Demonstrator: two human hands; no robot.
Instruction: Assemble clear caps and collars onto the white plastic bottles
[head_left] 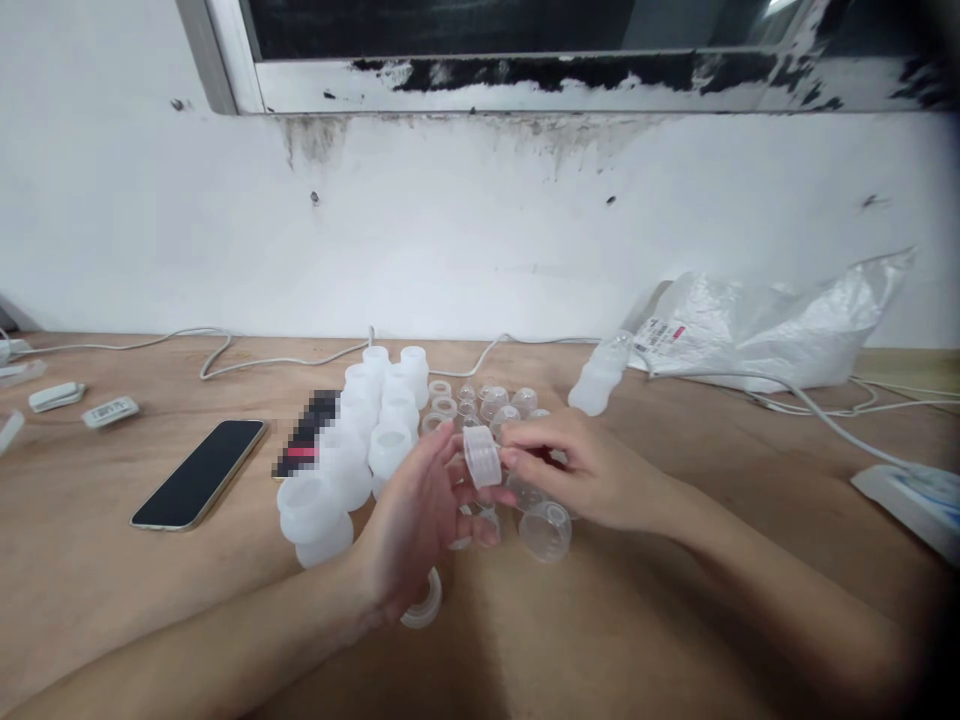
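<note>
Pale wall [465, 250], stained and scuffed under a window frame [525, 88] with flaking paint, rises behind a wooden tabletop [210, 625], and seen through the head camera the middle of that wood is taken up by rows of white bottles [391, 447], open-necked and upright. Just right of the bottles, a ribbed collar [482, 457] is up off the wood between the person's two hands. The left hand [412, 515] has its fingers partly curled, with the collar held at the fingertips; the right hand [577, 460] is pinched nearly closed, thumb and forefinger against the collar's right edge (whether a smaller piece sits in that pinch, I can't tell from where I'm standing).

To the right of the bottles, partly hidden by the hands, are clear domed caps [545, 532] and some loose rings [444, 406]. Another ring [421, 600] lies nearer the person than the bottles, by the left wrist. Farther right of the bottles, a capped bottle [596, 380] leans near a crinkled plastic bag [757, 320]. Left of the bottles lie a dark phone [199, 475] and, between it and them, a pixelated dark item [309, 435]; a white cable [289, 363] winds behind them all
</note>
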